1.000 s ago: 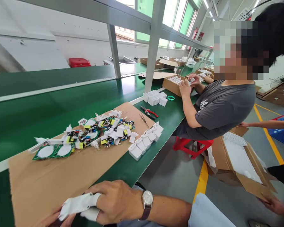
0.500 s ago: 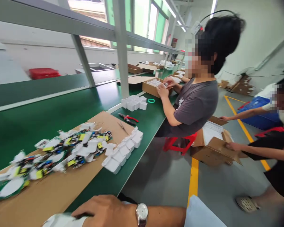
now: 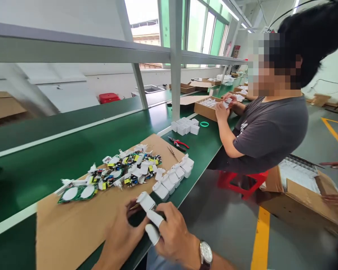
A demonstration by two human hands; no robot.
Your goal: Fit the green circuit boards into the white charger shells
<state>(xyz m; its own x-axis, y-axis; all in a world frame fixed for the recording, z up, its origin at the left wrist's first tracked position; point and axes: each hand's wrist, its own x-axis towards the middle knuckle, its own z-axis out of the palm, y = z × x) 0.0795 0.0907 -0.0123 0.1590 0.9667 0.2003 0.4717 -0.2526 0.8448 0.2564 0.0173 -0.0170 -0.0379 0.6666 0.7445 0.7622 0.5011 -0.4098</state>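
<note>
A small white plastic housing (image 3: 145, 200) with a flap-like top is between my two hands, just above the edge of the cardboard sheet. My right hand (image 3: 176, 234), with a wristwatch and white finger cots (image 3: 155, 218) on two fingers, pinches it from the right. My left hand (image 3: 122, 228) curls round its left side, thumb and fingers at the housing; motion blurs it somewhat. Beyond them stands a row of similar white housings (image 3: 171, 180). To the left, a heap of circuit boards with white parts (image 3: 124, 167) lies on the cardboard sheet (image 3: 70, 228).
Red-handled pliers (image 3: 178, 143) and tweezers (image 3: 172, 153) lie behind the row. Farther back are more white housings (image 3: 185, 126) and a green ring (image 3: 204, 124). A co-worker (image 3: 273, 123) sits on a red stool (image 3: 242, 183). An open carton (image 3: 298, 202) stands on the floor.
The view has swung left. My right hand has come up from the bottom edge to the white housing, and my left hand has come into sight.
</note>
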